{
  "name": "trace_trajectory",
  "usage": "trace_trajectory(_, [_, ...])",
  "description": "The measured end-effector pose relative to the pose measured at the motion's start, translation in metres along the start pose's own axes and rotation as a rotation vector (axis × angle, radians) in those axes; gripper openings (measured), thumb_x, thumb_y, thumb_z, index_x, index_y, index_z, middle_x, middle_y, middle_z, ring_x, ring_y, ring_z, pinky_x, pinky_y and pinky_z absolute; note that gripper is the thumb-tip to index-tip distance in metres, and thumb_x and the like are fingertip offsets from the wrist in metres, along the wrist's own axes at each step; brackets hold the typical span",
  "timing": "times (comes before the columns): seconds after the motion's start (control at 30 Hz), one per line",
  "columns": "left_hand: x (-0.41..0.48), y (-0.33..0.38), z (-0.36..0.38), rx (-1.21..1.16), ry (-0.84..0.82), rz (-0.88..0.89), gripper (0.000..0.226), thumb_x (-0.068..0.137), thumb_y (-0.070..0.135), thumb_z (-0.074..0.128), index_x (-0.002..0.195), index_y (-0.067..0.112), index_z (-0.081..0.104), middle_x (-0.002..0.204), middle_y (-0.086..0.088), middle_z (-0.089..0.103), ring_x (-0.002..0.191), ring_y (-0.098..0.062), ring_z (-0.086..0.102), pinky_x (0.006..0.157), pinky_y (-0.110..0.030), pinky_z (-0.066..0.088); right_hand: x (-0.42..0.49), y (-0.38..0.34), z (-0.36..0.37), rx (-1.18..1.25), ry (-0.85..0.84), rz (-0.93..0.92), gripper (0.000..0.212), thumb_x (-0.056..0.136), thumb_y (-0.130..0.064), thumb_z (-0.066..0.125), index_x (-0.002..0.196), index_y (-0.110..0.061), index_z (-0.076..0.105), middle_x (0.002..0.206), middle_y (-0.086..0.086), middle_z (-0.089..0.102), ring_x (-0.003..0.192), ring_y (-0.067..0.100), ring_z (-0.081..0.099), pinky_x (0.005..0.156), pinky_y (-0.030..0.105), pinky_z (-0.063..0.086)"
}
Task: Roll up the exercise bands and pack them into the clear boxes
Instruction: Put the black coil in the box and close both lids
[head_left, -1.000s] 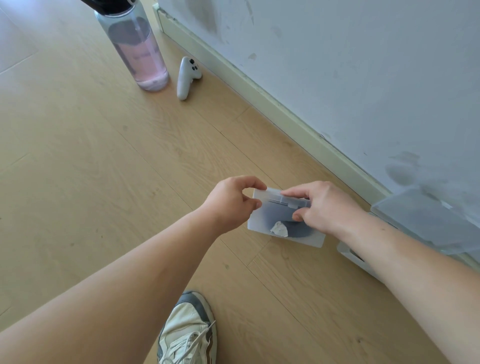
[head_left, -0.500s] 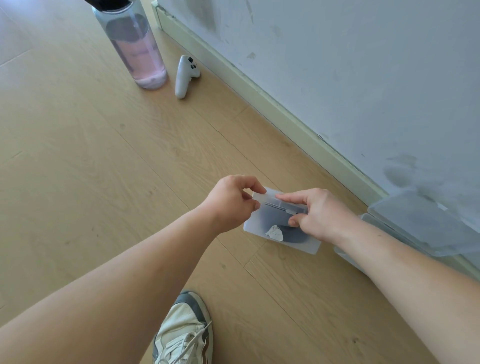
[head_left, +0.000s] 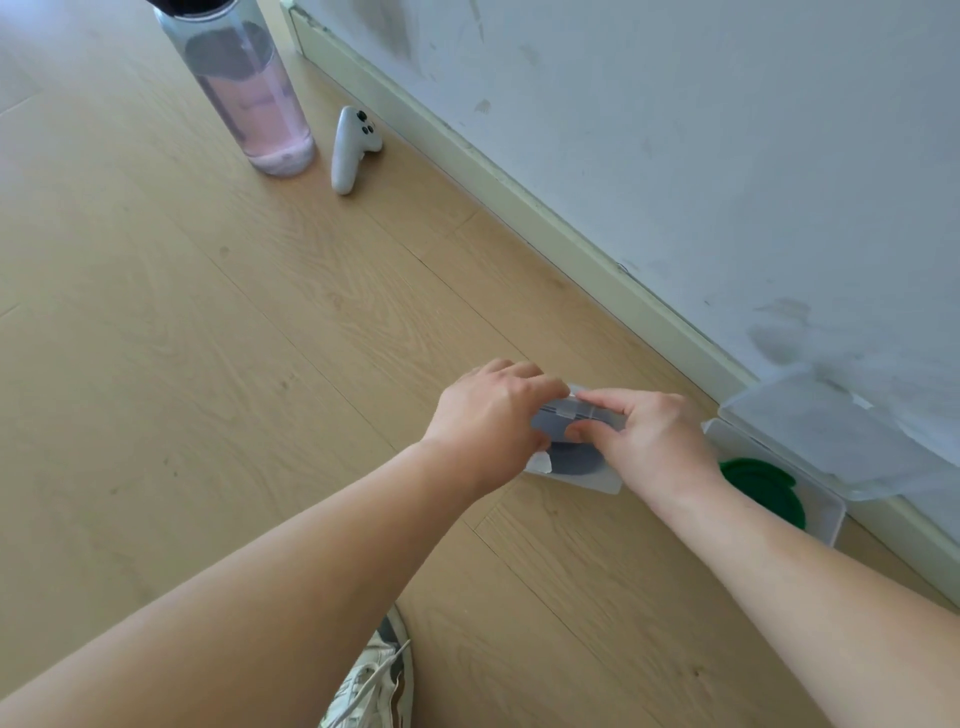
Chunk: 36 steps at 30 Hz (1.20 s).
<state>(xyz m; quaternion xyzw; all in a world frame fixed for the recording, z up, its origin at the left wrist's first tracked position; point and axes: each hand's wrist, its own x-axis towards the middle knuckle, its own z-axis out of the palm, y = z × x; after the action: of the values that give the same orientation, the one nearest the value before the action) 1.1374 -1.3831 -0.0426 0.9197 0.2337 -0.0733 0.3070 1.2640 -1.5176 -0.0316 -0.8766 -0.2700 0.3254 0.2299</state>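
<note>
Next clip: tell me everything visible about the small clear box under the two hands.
The clear box is a flat rectangle of frosted translucent plastic, lying on the wood floor near the skirting board, lid down. A clasp strip runs along its far edge. Through the lid shows a rolled dark grey band with a white tag. The left hand holds its left edge and the right hand pinches the clasp, hiding much of it. Whether it is latched cannot be told.
</note>
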Motion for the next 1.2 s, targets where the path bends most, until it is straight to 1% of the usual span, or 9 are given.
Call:
trace_trajectory(0.07, [0.002, 0.0, 0.002, -0.043, 0.007, -0.053, 0.043, 0.086, 0.031, 0.076, 0.126, 0.037, 0.059, 0.121, 0.014, 0.058, 0.113, -0.013, 0.051, 0.082, -0.033, 0.049, -0.001, 0.005, -0.004, 0.069, -0.025, 0.017, 0.039, 0.083, -0.025, 0.085, 0.12, -0.029, 0.075, 0.124, -0.011, 0.071, 0.111, 0.007, 0.062, 0.098, 0.023, 0.047])
trace_trajectory(0.17, [0.003, 0.003, 0.001, -0.066, -0.001, -0.092, 0.042, 0.084, 0.027, 0.078, 0.121, 0.035, 0.059, 0.118, 0.014, 0.057, 0.112, -0.014, 0.052, 0.083, -0.036, 0.051, -0.003, 0.018, -0.015, 0.16, -0.064, 0.055, 0.04, 0.086, -0.015, 0.082, 0.122, -0.029, 0.073, 0.14, -0.013, 0.062, 0.132, 0.008, 0.054, 0.119, 0.032, 0.038])
trace_trajectory(0.23, [0.005, 0.003, 0.0, -0.079, -0.003, -0.104, 0.041, 0.084, 0.026, 0.077, 0.12, 0.035, 0.059, 0.117, 0.014, 0.057, 0.112, -0.014, 0.052, 0.082, -0.037, 0.052, -0.003, 0.026, -0.02, 0.216, -0.071, 0.079, 0.04, 0.09, -0.011, 0.078, 0.124, -0.031, 0.072, 0.145, -0.011, 0.058, 0.136, 0.007, 0.051, 0.122, 0.034, 0.034])
trace_trajectory(0.43, [0.01, 0.004, -0.002, -0.121, -0.026, -0.127, 0.042, 0.083, 0.024, 0.078, 0.119, 0.034, 0.059, 0.116, 0.013, 0.056, 0.11, -0.014, 0.052, 0.081, -0.036, 0.051, -0.004, 0.031, -0.016, 0.413, -0.031, 0.134, 0.037, 0.094, -0.003, 0.071, 0.119, -0.029, 0.074, 0.132, -0.012, 0.061, 0.11, -0.006, 0.059, 0.102, 0.014, 0.04])
trace_trajectory(0.57, [0.016, 0.003, -0.005, -0.153, -0.074, -0.127, 0.046, 0.079, 0.021, 0.082, 0.117, 0.034, 0.06, 0.116, 0.011, 0.057, 0.107, -0.016, 0.054, 0.084, -0.042, 0.055, 0.005, 0.036, -0.013, 0.431, -0.002, 0.202, 0.035, 0.089, -0.008, 0.078, 0.108, -0.037, 0.075, 0.124, -0.006, 0.07, 0.117, 0.012, 0.063, 0.11, 0.036, 0.047])
trace_trajectory(0.67, [0.017, 0.003, -0.005, -0.17, -0.105, -0.119, 0.048, 0.078, 0.019, 0.082, 0.118, 0.035, 0.059, 0.118, 0.012, 0.056, 0.107, -0.016, 0.054, 0.086, -0.042, 0.055, 0.008, 0.039, -0.014, 0.455, -0.022, 0.245, 0.035, 0.087, -0.009, 0.08, 0.112, -0.034, 0.075, 0.11, -0.006, 0.077, 0.107, 0.016, 0.07, 0.104, 0.045, 0.054])
trace_trajectory(0.97, [0.014, 0.006, -0.003, -0.142, -0.051, -0.156, 0.048, 0.069, 0.023, 0.09, 0.105, 0.029, 0.058, 0.109, 0.011, 0.056, 0.1, -0.015, 0.05, 0.072, -0.032, 0.046, 0.014, 0.038, -0.011, 0.395, 0.004, 0.249, 0.034, 0.083, -0.012, 0.083, 0.101, -0.04, 0.079, 0.111, -0.001, 0.075, 0.106, 0.019, 0.07, 0.101, 0.044, 0.056])
trace_trajectory(1.07, [0.017, 0.01, -0.005, -0.138, -0.063, -0.133, 0.046, 0.073, 0.019, 0.086, 0.106, 0.025, 0.056, 0.108, 0.009, 0.056, 0.099, -0.017, 0.05, 0.074, -0.035, 0.049, 0.013, 0.038, -0.011, 0.377, 0.044, 0.24, 0.033, 0.08, -0.016, 0.086, 0.098, -0.043, 0.08, 0.105, -0.001, 0.077, 0.103, 0.018, 0.072, 0.099, 0.043, 0.057])
trace_trajectory(1.2, [0.024, 0.016, -0.008, -0.072, -0.096, -0.134, 0.041, 0.079, 0.016, 0.078, 0.11, 0.027, 0.054, 0.098, 0.006, 0.057, 0.09, -0.02, 0.054, 0.067, -0.036, 0.05, 0.009, 0.039, -0.012, 0.379, 0.048, 0.2, 0.031, 0.084, -0.019, 0.084, 0.104, -0.041, 0.079, 0.106, -0.002, 0.078, 0.1, 0.014, 0.073, 0.099, 0.04, 0.057])
